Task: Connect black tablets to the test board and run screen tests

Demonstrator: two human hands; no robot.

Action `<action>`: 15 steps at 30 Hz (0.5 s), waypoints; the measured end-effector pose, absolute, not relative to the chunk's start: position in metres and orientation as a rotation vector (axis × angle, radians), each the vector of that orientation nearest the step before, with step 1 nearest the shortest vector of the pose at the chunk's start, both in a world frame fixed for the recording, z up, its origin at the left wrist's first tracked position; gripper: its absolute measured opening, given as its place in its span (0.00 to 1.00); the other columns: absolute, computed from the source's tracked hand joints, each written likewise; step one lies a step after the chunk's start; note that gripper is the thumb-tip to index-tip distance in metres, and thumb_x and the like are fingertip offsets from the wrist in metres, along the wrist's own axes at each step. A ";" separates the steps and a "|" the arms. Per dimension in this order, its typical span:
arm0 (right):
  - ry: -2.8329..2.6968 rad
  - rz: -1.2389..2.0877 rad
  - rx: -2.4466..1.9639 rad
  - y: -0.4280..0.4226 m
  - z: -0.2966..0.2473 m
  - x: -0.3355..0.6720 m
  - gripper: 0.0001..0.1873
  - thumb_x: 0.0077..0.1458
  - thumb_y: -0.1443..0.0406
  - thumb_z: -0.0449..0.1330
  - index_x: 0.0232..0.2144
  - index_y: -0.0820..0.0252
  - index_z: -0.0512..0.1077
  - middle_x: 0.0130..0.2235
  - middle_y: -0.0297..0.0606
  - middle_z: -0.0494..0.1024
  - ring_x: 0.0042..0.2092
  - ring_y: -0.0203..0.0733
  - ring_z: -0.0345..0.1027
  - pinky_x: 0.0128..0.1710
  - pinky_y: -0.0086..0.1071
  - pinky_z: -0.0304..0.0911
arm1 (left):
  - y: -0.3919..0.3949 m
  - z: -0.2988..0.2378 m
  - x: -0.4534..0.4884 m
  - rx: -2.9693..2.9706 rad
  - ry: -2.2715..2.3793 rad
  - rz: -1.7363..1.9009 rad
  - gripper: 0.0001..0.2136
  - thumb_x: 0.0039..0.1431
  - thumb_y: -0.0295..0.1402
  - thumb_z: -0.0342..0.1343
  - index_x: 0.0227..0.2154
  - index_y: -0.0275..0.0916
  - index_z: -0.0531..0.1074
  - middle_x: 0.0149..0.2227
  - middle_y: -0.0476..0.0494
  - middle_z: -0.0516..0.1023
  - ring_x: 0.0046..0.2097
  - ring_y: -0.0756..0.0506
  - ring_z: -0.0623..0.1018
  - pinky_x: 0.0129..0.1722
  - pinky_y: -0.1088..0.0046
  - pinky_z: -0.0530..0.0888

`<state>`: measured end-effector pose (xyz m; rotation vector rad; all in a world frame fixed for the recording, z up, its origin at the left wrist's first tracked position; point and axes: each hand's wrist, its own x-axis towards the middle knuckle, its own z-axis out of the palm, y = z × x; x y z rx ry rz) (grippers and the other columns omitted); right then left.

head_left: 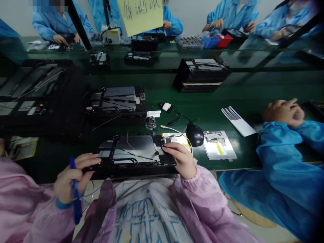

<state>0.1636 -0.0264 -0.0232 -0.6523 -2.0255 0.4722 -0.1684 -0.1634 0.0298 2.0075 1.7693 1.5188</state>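
An opened tablet housing, with grey plates and flat cables inside, lies at the table's front edge before me. My left hand is at its left end, fingertips against the edge. A blue pen is tucked between the fingers of that hand and slants downward. My right hand rests over the housing's right end. Its fingers are bent together at the inner right corner, and whatever is under the fingertips is hidden. Beside that hand lies a yellow-edged battery, partly covered by a cable.
A black computer mouse, a metal-backed panel and a white strip with black squares lie to the right. Stacked housings stand behind. At right, a co-worker's clasped hands rest on the table. More people sit opposite.
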 end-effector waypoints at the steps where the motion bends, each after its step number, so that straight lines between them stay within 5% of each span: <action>1: -2.043 0.458 -0.662 -0.024 -0.033 0.162 0.19 0.60 0.75 0.51 0.46 0.52 0.74 0.43 0.41 0.77 0.44 0.40 0.74 0.41 0.36 0.74 | -0.163 0.024 -0.165 2.112 1.719 1.450 0.19 0.50 0.21 0.61 0.18 0.38 0.53 0.34 0.52 0.84 0.42 0.41 0.82 0.47 0.55 0.79; 8: -2.203 0.537 -0.771 -0.039 -0.071 0.163 0.19 0.58 0.74 0.48 0.45 0.56 0.72 0.47 0.45 0.75 0.49 0.44 0.71 0.46 0.44 0.73 | -0.184 -0.027 -0.160 2.217 1.757 1.172 0.16 0.52 0.17 0.57 0.19 0.39 0.57 0.40 0.44 0.83 0.50 0.41 0.79 0.44 0.66 0.78; 15: -2.250 0.381 -1.136 -0.060 -0.079 0.138 0.22 0.64 0.58 0.47 0.53 0.64 0.67 0.55 0.56 0.71 0.59 0.61 0.62 0.52 0.60 0.62 | -0.202 -0.040 -0.151 1.677 1.822 1.339 0.10 0.56 0.30 0.58 0.24 0.40 0.62 0.39 0.38 0.83 0.50 0.39 0.78 0.52 0.54 0.71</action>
